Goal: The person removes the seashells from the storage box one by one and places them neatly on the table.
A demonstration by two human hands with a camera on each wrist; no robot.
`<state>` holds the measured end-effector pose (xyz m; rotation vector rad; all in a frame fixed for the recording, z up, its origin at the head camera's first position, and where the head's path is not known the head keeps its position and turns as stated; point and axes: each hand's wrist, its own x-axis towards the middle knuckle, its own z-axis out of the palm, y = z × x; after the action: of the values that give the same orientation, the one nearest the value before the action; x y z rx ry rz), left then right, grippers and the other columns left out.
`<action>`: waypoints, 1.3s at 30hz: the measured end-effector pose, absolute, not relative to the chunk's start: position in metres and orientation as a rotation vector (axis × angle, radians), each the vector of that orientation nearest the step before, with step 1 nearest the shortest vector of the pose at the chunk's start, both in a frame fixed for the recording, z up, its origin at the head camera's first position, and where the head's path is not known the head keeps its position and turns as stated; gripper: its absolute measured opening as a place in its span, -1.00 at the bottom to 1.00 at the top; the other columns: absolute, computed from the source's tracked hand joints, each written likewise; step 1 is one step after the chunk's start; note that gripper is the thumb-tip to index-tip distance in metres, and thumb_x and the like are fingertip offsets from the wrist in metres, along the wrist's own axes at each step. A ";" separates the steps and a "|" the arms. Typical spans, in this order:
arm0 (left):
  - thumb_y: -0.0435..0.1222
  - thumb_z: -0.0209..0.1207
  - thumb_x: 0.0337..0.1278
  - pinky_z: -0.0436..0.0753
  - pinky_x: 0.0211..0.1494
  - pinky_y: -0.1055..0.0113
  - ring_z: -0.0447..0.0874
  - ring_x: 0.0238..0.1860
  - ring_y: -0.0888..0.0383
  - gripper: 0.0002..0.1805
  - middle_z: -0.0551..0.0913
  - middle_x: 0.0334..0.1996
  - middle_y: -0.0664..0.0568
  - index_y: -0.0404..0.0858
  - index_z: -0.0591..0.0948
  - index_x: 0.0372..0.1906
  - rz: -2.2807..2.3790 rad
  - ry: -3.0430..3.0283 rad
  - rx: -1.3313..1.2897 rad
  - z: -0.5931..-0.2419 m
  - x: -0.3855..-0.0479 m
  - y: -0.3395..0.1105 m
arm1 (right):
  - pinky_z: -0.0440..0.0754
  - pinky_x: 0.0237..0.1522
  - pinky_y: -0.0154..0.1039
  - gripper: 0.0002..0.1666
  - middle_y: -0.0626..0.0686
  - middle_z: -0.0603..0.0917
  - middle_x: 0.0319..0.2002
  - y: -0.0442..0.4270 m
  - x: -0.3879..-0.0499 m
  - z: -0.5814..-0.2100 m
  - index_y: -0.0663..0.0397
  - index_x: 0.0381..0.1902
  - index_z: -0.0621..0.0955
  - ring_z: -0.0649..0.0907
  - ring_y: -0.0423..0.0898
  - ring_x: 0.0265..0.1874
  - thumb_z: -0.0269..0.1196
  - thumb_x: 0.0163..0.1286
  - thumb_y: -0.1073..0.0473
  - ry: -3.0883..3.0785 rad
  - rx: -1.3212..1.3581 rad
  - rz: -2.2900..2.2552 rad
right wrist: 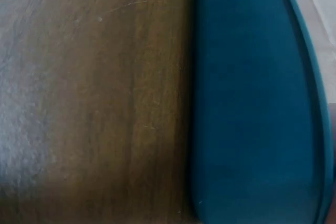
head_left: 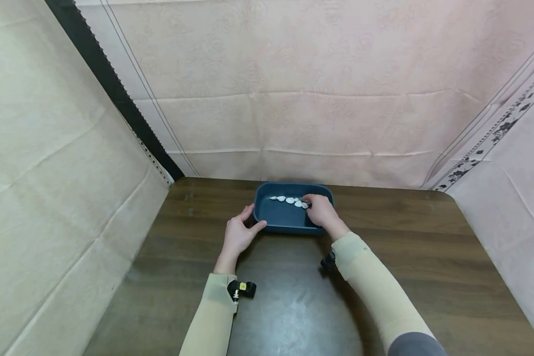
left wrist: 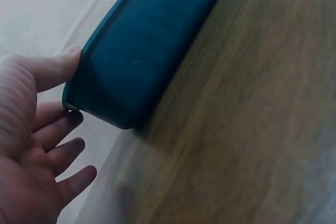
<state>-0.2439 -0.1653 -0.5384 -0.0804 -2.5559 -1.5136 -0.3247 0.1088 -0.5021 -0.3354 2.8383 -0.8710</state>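
Note:
A dark blue tray (head_left: 289, 230) stands on the table near its far edge. Inside, several small white pieces (head_left: 290, 200) form a slightly slanting row. My left hand (head_left: 238, 237) holds the tray's left end; in the left wrist view the thumb of the hand (left wrist: 31, 129) presses the rim of the tray (left wrist: 131, 51), with other fingers spread beyond the corner. Over the tray's right part, my right hand (head_left: 322, 212) has bent fingers at the row's right end; whether they pinch a piece is unclear. The right wrist view shows the tray's outer wall (right wrist: 257, 103), fingertips hidden.
The brown wooden table (head_left: 396, 237) extends around the tray, with a greyish shiny area in front. Pale cloth (head_left: 293, 123) hangs right behind the table's far edge, and more cloth stands along the left and right sides.

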 end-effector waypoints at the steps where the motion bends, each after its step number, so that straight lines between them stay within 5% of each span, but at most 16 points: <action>1: -0.14 0.51 0.28 0.37 0.57 -0.07 0.38 0.56 -0.08 -0.23 0.51 0.47 -0.18 -0.27 0.52 0.52 -1.515 -2.557 -0.079 -0.538 -0.244 -0.165 | 0.55 0.37 0.17 -0.54 0.29 0.66 0.29 0.108 -0.324 -0.503 0.23 0.36 0.64 0.62 0.19 0.27 0.15 0.56 0.40 2.847 -0.333 -0.865; 14: -0.16 0.50 0.29 0.36 0.57 -0.07 0.36 0.57 -0.09 -0.24 0.51 0.48 -0.17 -0.26 0.52 0.52 -1.539 -2.549 -0.063 -0.538 -0.243 -0.164 | 0.63 0.25 0.18 -0.54 0.27 0.66 0.29 0.104 -0.322 -0.509 0.25 0.36 0.64 0.64 0.17 0.21 0.28 0.61 0.17 2.914 -0.286 -0.758; 39: -0.13 0.49 0.31 0.33 0.59 -0.07 0.34 0.58 -0.05 -0.23 0.51 0.49 -0.11 -0.22 0.50 0.54 -1.530 -2.558 -0.077 -0.540 -0.244 -0.164 | 0.72 0.05 0.12 -0.59 0.16 0.72 0.19 0.103 -0.319 -0.506 0.15 0.31 0.68 0.68 0.06 -0.05 0.25 0.61 0.14 2.881 -0.191 -0.777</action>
<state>-0.2438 -0.1643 -0.5396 -0.0769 -2.5582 -1.5295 -0.3187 0.1028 -0.5058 -0.1906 2.8810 -0.7769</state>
